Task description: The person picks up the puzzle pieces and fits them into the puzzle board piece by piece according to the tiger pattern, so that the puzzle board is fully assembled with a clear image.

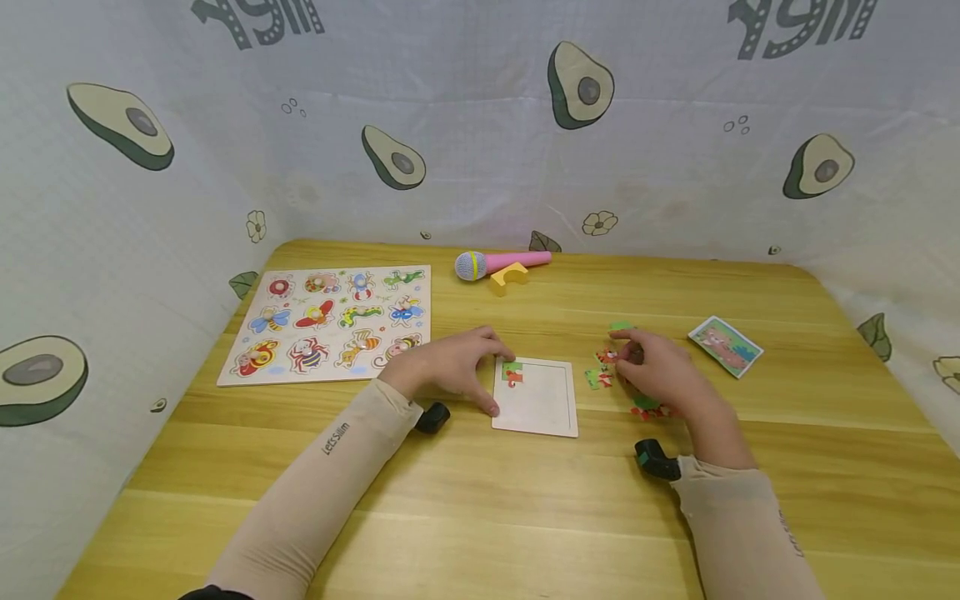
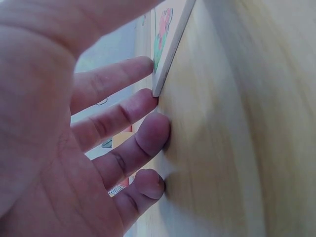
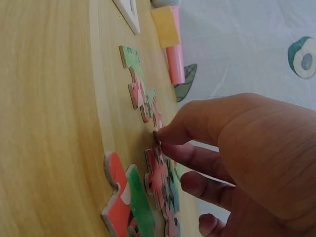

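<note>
Touched the left edge of a white puzzle tray [image 1: 536,410], mid-frame, with a loosely spread left hand [image 1: 452,365]. Pinched, apparently, a half-hidden puzzle piece [image 3: 156,136] with the right hand [image 1: 663,368], right of centre, beside loose pieces [image 1: 598,379] on the worktop [image 1: 487,517].

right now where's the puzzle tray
In the head view, the puzzle tray sits near centre, between the left hand at its left edge and loose puzzle pieces to its right.

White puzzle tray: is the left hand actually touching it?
Touching. The left wrist view shows fingertips of the left hand against the edge of the puzzle tray; the head view shows the thumb meeting its left side.
</note>
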### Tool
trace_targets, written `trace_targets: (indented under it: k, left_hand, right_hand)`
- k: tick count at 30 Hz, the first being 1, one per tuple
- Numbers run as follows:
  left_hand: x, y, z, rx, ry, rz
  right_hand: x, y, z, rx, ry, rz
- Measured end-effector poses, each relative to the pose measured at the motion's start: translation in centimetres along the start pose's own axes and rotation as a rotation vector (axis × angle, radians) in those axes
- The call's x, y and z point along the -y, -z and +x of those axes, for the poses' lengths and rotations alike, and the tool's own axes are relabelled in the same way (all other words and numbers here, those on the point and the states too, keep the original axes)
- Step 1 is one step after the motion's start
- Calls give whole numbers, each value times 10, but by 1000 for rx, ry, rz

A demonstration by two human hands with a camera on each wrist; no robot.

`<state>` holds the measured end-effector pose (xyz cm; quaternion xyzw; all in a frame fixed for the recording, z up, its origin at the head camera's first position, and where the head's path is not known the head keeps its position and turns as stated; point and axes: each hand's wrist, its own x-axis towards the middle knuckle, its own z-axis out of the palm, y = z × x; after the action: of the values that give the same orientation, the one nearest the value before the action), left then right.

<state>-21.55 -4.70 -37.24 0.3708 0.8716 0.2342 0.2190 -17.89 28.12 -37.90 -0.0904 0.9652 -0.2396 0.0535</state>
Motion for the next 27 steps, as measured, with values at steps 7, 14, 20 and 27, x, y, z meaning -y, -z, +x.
trace_targets:
  k: [7, 14, 20, 27]
  left_hand:
    - [1, 0, 0, -1, -1, 7]
    - [2, 0, 0, -3, -8, -1]
    - [3, 0, 0, -9, -6, -14]
    - [3, -1, 0, -15, -12, -16]
  right_hand:
    - [-2, -1, -1, -11, 39, -80]
    - [0, 0, -3, -4, 48, -81]
    - [-2, 1, -5, -18, 56, -73]
    - [-3, 4, -5, -29, 22, -71]
